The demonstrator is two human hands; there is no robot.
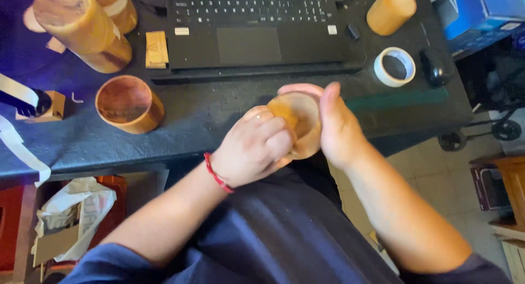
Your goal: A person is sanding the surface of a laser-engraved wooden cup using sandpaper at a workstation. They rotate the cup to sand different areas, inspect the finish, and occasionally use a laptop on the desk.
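Now the right hand [340, 125] clamps its fingers on a wooden cup [306, 122] so it stays put, while the left hand [256, 147], fingers together, rubs inside.

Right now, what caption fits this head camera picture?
Two hands, left and right, hold a small round wooden cup over a dark desk.

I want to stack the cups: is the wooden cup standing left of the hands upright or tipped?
Upright. The cup stands on the table, its round mouth facing up, the inside showing.
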